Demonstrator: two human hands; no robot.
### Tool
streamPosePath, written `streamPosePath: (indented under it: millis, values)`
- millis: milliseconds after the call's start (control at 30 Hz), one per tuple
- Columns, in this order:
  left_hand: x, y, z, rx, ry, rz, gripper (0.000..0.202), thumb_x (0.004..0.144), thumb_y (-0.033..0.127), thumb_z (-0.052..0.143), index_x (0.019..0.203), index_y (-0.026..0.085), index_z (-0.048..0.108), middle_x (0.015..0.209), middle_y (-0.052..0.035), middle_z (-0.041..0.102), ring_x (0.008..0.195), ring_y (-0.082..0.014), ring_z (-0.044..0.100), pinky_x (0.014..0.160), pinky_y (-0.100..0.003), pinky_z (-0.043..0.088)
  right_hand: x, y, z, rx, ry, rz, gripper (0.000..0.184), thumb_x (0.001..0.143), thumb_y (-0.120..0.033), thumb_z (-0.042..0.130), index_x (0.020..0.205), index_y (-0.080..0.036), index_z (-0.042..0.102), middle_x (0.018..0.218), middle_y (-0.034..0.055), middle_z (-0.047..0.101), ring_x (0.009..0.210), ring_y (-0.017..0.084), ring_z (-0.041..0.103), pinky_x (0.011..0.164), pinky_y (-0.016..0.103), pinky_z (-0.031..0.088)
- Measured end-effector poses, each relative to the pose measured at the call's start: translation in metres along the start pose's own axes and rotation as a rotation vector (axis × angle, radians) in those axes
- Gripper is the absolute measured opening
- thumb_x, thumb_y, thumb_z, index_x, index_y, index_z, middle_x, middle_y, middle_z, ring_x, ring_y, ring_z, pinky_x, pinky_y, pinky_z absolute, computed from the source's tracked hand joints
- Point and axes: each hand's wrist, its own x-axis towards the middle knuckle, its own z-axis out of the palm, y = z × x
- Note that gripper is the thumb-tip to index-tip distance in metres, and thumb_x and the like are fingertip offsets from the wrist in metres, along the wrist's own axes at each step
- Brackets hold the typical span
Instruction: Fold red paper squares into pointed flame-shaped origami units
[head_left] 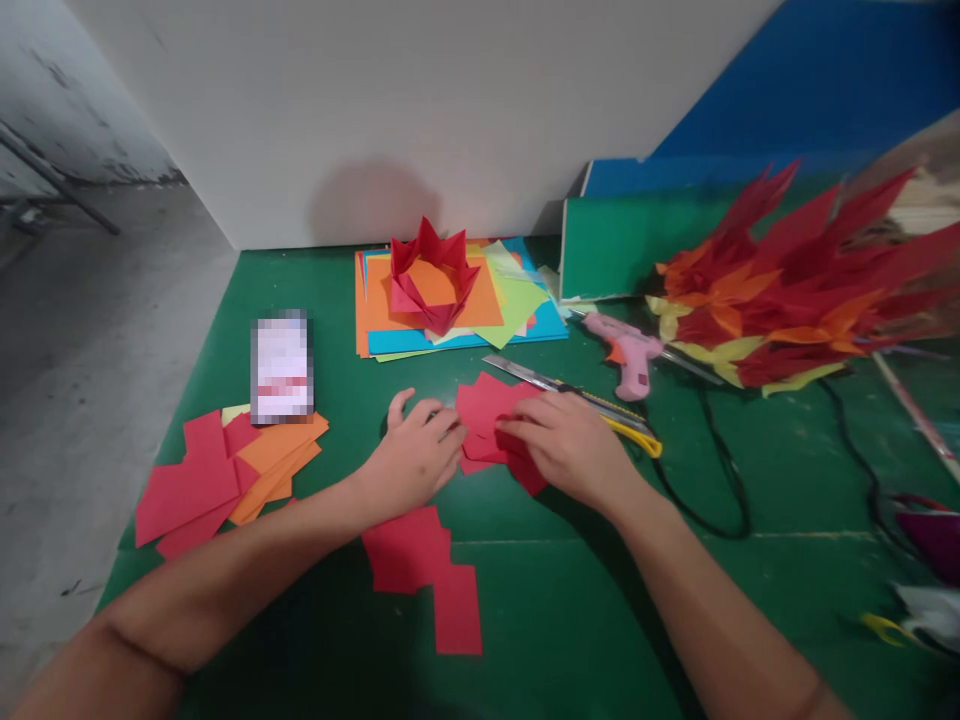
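Observation:
In front of me on the green table lie several overlapping pieces of red paper (484, 410). My left hand (420, 440) is at their left edge, fingertips touching it, with one finger lifted and apart from the others. From the right, my right hand (566, 440) grips the red paper, its fingers bent over the near right part; the thumb is hidden. Closer to me are loose red paper rectangles (409, 550). A yellow box cutter (637, 432) with its blade out lies just beyond my right hand.
A folded red paper ring (401, 290) sits on stacked coloured sheets (469, 341). A pink glue gun (622, 345) and red-orange paper flowers (787, 290) are right. At left lie a phone (281, 365) and red and orange papers (202, 470). Scissors (892, 628) lie near right.

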Motion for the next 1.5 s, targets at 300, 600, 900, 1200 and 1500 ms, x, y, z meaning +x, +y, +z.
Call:
streamPosePath:
  millis: [300,600,900,1200,1500]
  values:
    - [0.004,-0.005,-0.001,0.007,0.099,-0.012,0.022,0.093,0.031,0.049,0.082,0.019,0.065,0.078,0.0002,0.063,0.086,-0.018,0.052,0.101,-0.044,0.026,-0.001,-0.006,0.002,0.191,-0.026,0.004,0.024,0.089,-0.031,0.055,0.106,-0.018,0.064,0.098,0.0091,0.068,0.086,0.021,0.057,0.074,0.034,0.045]
    - [0.004,-0.009,0.002,-0.1,0.083,0.002,0.027,0.093,0.035,0.049,0.078,0.018,0.062,0.099,-0.002,0.066,0.096,-0.018,0.054,0.099,-0.043,0.026,0.003,-0.005,0.01,0.158,-0.03,-0.017,0.021,0.092,-0.027,0.049,0.102,-0.017,0.065,0.1,0.0084,0.068,0.091,0.022,0.058,0.079,0.036,0.045]
    - [0.006,-0.011,0.0,-0.137,0.058,0.098,0.031,0.097,0.024,0.038,0.085,0.016,0.065,0.092,-0.002,0.068,0.092,-0.0165,0.056,0.102,-0.041,0.026,0.008,-0.011,0.012,0.17,-0.102,0.072,0.031,0.093,-0.033,0.045,0.113,-0.015,0.061,0.108,0.0118,0.066,0.096,0.025,0.057,0.083,0.04,0.047]
    - [0.005,-0.009,-0.004,-0.138,0.066,0.083,0.029,0.096,0.023,0.04,0.084,0.018,0.066,0.086,-0.0006,0.067,0.088,-0.016,0.054,0.102,-0.041,0.026,0.013,-0.014,0.012,0.278,-0.039,0.162,0.036,0.097,-0.026,0.034,0.111,-0.012,0.064,0.105,0.0129,0.066,0.095,0.025,0.057,0.085,0.041,0.047]
    - [0.004,-0.011,-0.002,-0.144,0.057,0.086,0.022,0.094,0.021,0.044,0.093,0.02,0.066,0.086,-0.0002,0.068,0.089,-0.0172,0.053,0.101,-0.042,0.024,0.007,-0.007,0.016,0.297,0.024,0.171,0.033,0.096,-0.027,0.037,0.111,-0.015,0.064,0.107,0.0125,0.063,0.099,0.025,0.057,0.085,0.041,0.046]
